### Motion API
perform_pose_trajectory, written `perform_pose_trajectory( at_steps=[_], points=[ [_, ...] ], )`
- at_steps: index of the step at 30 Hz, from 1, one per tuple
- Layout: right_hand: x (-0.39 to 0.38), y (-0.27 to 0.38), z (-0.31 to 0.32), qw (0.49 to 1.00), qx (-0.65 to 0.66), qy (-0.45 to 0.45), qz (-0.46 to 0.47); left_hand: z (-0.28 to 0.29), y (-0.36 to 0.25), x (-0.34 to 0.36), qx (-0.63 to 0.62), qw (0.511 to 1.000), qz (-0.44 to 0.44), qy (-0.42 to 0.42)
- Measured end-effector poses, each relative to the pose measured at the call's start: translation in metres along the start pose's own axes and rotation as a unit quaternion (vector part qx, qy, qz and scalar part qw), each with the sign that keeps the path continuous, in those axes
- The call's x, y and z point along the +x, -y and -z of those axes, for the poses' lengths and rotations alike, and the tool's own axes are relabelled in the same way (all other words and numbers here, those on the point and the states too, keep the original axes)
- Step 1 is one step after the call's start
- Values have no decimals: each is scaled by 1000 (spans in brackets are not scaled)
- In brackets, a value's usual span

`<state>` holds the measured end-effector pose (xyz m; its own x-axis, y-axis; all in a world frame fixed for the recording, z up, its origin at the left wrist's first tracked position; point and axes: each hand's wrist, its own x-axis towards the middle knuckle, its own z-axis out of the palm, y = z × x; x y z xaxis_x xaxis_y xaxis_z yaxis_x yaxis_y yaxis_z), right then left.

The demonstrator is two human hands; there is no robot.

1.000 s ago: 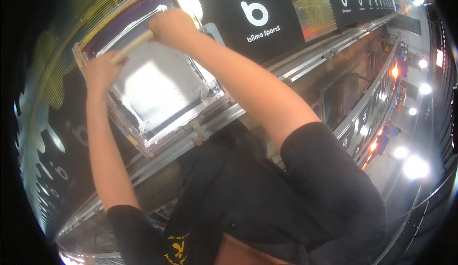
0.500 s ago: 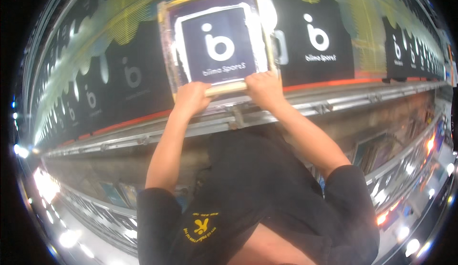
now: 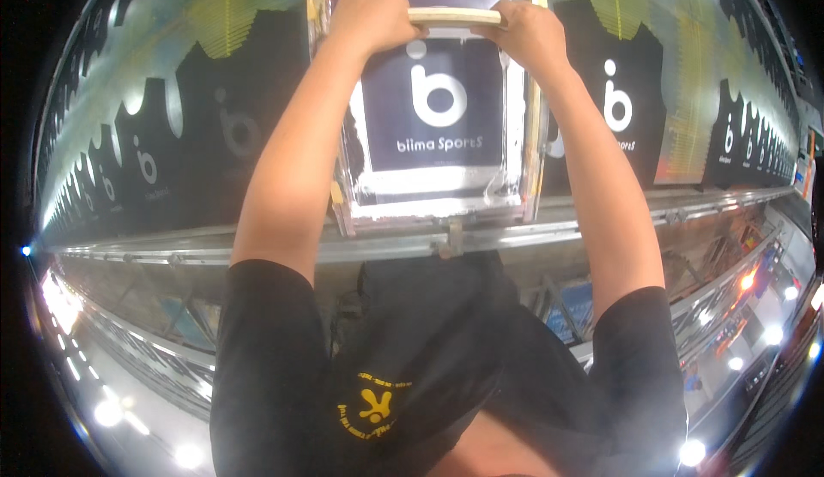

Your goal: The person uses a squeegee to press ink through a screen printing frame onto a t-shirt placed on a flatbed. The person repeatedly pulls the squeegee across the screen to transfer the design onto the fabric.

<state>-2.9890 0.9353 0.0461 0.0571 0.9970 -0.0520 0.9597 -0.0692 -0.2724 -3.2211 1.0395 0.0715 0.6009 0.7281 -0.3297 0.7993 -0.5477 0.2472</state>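
Gripping a pale wooden-looking bar [image 3: 455, 17] at both ends, the two hands stand over the far part of a rectangular screen frame [image 3: 534, 147]. The left hand [image 3: 373, 18] is clamped on the bar's left end, knuckles up; the right hand [image 3: 530, 35] is clamped on the other end. The bar looks like a squeegee handle and runs nearly level from hand to hand; its lower edge is hard to make out.

Nearer the body than either hand, the frame's dark window shows a white emblem [image 3: 438, 95], and white paste [image 3: 438, 209] streaks the frame's near side. Past that, between the forearms, a small metal block [image 3: 451, 239] sits on a rail [image 3: 506, 235]; whether the frame touches it I cannot tell. Outward from the right hand lies a black cloth panel [image 3: 645, 91] with a white emblem; outward from the left hand lies a black panel [image 3: 197, 134] whose emblem is fainter.

Uneven pressure seems the main risk: if one hand bears down harder, the bar could tilt and leave paste thick on one side, thin on the other. A sideways push could shift the frame and smear whatever lies beneath. Paste heaped near the rim could spill over, and a low forearm might pick some up.
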Motion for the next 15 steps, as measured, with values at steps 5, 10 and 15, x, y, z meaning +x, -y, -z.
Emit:
perform_pose_trajectory(
  at_steps=[5, 10, 15],
  points=[
    [-74, 16, -21, 995, 11, -90, 52, -37, -20, -64, 1, 1000, 16, -13],
    [-201, 40, -35, 988, 31, -114, 97, -93, -55, -183, -33, 998, 48, 21],
    [-274, 51, -59, 979, 58, -155, 118, -143, -70, -258, -79, 991, -1, -108]
  ],
)
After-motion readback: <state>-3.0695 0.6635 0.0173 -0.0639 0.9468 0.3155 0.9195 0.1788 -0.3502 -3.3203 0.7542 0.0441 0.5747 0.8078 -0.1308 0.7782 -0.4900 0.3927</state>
